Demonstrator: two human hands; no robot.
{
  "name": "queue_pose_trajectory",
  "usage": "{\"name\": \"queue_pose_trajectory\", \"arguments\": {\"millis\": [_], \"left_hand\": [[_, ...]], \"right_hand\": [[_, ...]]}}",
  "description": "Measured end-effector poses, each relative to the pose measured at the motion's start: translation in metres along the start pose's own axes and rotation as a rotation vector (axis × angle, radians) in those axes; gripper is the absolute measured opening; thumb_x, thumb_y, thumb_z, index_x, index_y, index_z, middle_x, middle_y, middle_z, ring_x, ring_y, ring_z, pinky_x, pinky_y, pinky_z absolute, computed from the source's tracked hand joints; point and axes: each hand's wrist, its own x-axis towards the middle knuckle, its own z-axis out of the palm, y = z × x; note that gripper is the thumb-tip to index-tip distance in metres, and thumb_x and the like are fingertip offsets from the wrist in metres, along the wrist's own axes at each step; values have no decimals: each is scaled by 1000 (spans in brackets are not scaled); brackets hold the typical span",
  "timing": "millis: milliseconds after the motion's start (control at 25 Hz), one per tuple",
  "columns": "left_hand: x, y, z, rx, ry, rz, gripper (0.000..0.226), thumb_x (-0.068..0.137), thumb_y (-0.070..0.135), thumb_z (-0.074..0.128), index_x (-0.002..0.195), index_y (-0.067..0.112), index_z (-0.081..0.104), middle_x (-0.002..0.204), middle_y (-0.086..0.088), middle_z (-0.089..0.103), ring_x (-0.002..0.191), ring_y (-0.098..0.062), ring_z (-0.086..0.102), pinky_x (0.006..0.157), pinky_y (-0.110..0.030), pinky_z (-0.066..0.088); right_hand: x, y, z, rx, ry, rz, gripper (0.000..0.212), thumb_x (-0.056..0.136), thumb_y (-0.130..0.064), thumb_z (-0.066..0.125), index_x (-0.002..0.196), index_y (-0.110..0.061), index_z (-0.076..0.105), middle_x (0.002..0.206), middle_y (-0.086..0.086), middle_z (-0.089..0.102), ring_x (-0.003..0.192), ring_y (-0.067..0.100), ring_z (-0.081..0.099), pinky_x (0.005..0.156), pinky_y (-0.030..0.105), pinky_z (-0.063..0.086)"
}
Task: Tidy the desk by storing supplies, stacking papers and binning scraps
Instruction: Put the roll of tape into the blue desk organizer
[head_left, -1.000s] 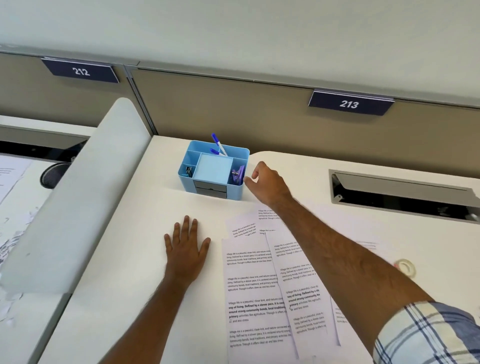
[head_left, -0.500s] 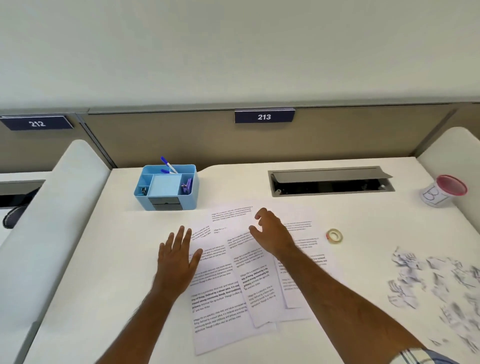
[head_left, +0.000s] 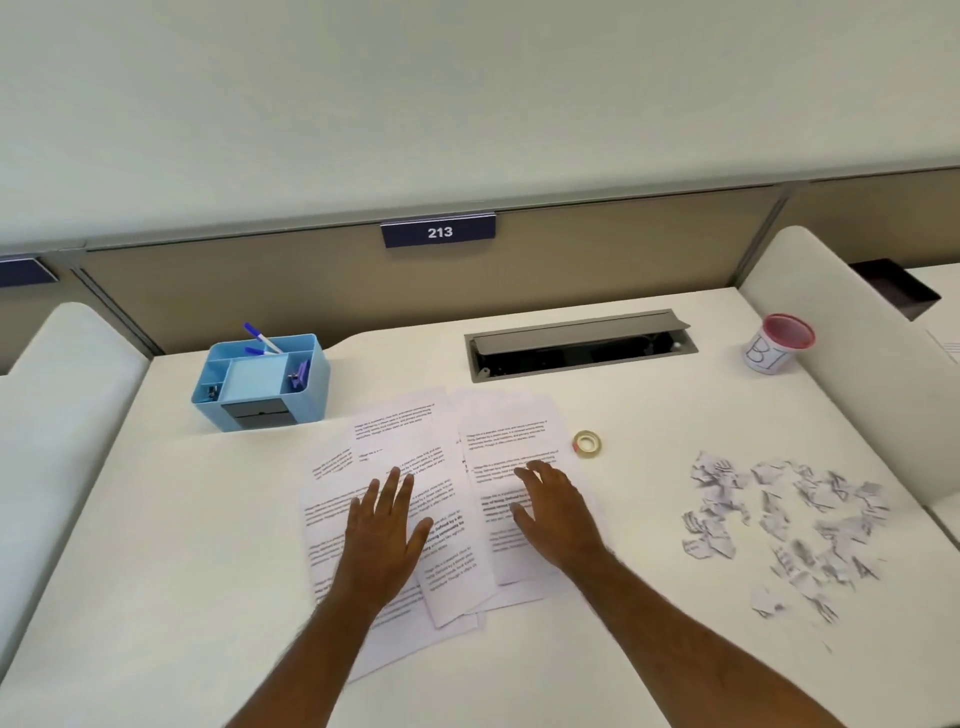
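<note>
Flat and spread on the loose papers (head_left: 405, 447) at frame centre, left hand (head_left: 387, 530) and right hand (head_left: 553, 514), gripping nothing; probably light, floppy, slippery sheets, best gathered by the outer edges.

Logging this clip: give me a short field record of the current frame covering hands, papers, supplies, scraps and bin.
left hand: left hand flat, fingers spread, resting on the printed sheets
right hand: right hand open, fingers slightly bent, on the sheets' right side
papers: loose, overlapping, fanned out, not stacked
organiser: blue desk organiser at back left, with pens inside
tape: tape roll lying on the desk, right of the sheets
scraps: torn paper scraps scattered at the right
bin: cup with a red rim at back right, apart from the scraps
</note>
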Motion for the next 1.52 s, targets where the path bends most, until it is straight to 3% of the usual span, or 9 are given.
{"name": "queue_pose_trajectory", "arguments": {"millis": [160, 320, 520, 800, 1080, 1200, 1280, 1520], "left_hand": [[6, 42, 15, 2, -35, 11, 98, 88, 79, -11, 163, 23, 16, 171, 2, 7, 159, -28, 7, 126, -51, 7], [14, 73, 26, 20, -65, 28, 105, 78, 82, -22, 164, 26, 2, 169, 7, -11, 158, -22, -10, 127, -48, -2], [29, 97, 36, -30, -109, 69, 105, 76, 84, -21, 163, 25, -8, 167, 8, -26, 152, -17, -30, 127, -36, -8], [43, 100, 50, 5, -147, 52, 106, 77, 84, -19, 163, 24, -6, 167, 7, -24, 154, -20, -26, 124, -33, -9], [48, 98, 52, 29, -172, 9, 113, 70, 86, -25, 163, 24, -8, 167, 7, -24, 154, -21, -25, 124, -35, -5], [54, 93, 55, 20, -180, -21, 108, 75, 87, -15, 163, 24, -7, 168, 7, -21, 155, -22, -23, 125, -36, -2], [56, 88, 58, 38, -185, -30, 97, 82, 77, -4, 163, 24, -6, 169, 5, -19, 155, -23, -22, 125, -35, -5], [56, 79, 67, 20, -195, -67, 90, 87, 70, 0, 163, 22, -6, 169, 3, -18, 156, -24, -20, 128, -38, -4]], "right_hand": [[-16, 42, -5, 14, -37, 56, 59, 98, -41, 55, 151, -19, 44, 159, 4, 40, 144, 24, 40, 117, 36, 33], [-17, 73, -12, 7, -55, 81, 63, 100, -43, 52, 155, -18, 36, 164, 3, 31, 149, 23, 31, 120, 32, 26], [-5, 105, -20, 8, -92, 143, 58, 94, -41, 58, 144, -16, 44, 155, 6, 39, 140, 26, 39, 114, 35, 36], [35, 122, -33, 0, -56, 220, 51, 93, -41, 60, 135, -17, 46, 136, 5, 48, 121, 27, 51, 96, 40, 46], [71, 124, -35, 172, -45, 277, 54, 89, -32, 70, 134, -16, 43, 133, 9, 45, 119, 32, 54, 87, 44, 55], [80, 125, -32, 136, -58, 257, 58, 89, -34, 70, 138, -19, 44, 137, 8, 45, 122, 32, 52, 88, 44, 55], [82, 125, -30, 126, -78, 263, 61, 89, -35, 71, 140, -19, 44, 139, 6, 43, 126, 30, 48, 90, 45, 55], [86, 122, -22, 154, -45, 304, 49, 93, -31, 68, 136, -16, 49, 136, 6, 46, 123, 31, 46, 90, 44, 51]]}}
